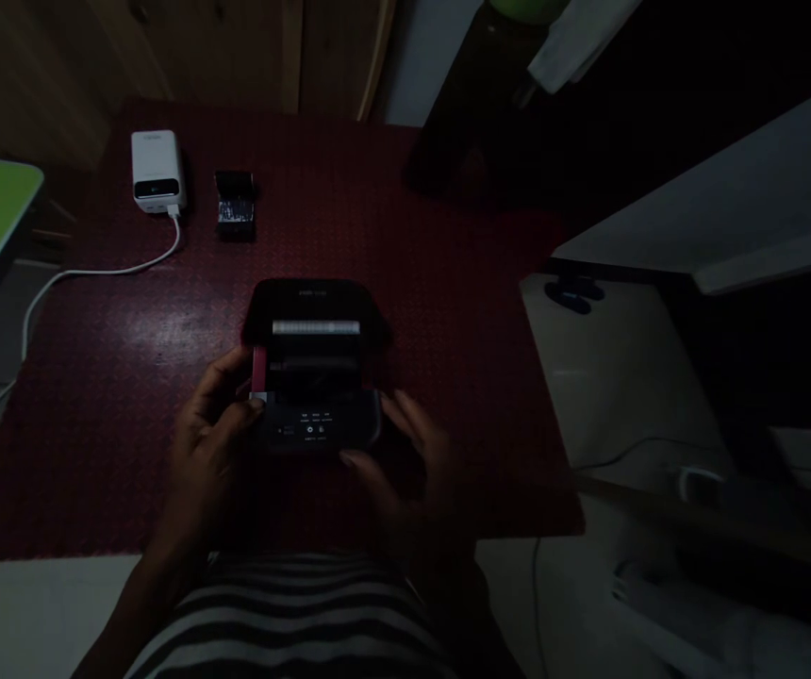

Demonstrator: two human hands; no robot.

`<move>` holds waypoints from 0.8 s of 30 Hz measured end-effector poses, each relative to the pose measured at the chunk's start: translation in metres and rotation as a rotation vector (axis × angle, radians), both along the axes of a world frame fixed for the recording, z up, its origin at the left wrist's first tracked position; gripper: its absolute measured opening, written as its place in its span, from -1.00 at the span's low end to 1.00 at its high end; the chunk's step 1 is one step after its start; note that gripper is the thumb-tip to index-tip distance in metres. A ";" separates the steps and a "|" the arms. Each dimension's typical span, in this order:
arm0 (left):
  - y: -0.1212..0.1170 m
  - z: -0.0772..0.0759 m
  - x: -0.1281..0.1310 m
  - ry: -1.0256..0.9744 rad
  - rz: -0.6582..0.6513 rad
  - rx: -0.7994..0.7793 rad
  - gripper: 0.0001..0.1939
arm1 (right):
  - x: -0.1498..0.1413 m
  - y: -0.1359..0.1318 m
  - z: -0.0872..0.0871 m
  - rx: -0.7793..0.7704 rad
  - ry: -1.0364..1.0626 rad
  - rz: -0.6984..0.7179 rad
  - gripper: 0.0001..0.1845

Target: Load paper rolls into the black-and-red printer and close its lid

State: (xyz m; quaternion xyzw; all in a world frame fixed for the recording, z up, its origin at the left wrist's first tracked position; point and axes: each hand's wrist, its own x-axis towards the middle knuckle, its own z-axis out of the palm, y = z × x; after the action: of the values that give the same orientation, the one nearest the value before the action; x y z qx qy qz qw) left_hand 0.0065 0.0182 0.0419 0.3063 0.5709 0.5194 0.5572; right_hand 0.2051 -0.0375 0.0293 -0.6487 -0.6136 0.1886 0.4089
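Open-lidded black device [317,422] sits centrally on a red desk [462,349], within easy reach; left grip [211,424] grasps its left side, probably steadying it; right grip [412,462] curves round its near right corner, whether grasping I cannot tell.

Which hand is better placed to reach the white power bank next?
Probably the left hand. It touches the left side of the black device, nearer the power bank; the right hand would have to reach across.
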 end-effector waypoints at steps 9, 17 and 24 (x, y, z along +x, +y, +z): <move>-0.003 -0.005 0.001 0.111 -0.033 0.104 -0.45 | 0.017 0.025 0.026 0.139 -0.266 0.089 -0.68; -0.006 -0.023 -0.005 0.162 -0.108 0.293 -0.42 | -0.012 0.120 0.056 -0.069 -0.597 0.552 -0.58; -0.003 -0.031 -0.008 0.152 -0.127 0.345 -0.43 | -0.044 0.143 0.073 -0.446 -0.813 0.659 -0.60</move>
State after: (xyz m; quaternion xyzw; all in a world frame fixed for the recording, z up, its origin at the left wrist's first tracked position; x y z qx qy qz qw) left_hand -0.0017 0.0152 0.0109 0.4709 0.4937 0.5486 0.4833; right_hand 0.1609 0.1054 0.1024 -0.5138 -0.8371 0.1662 -0.0876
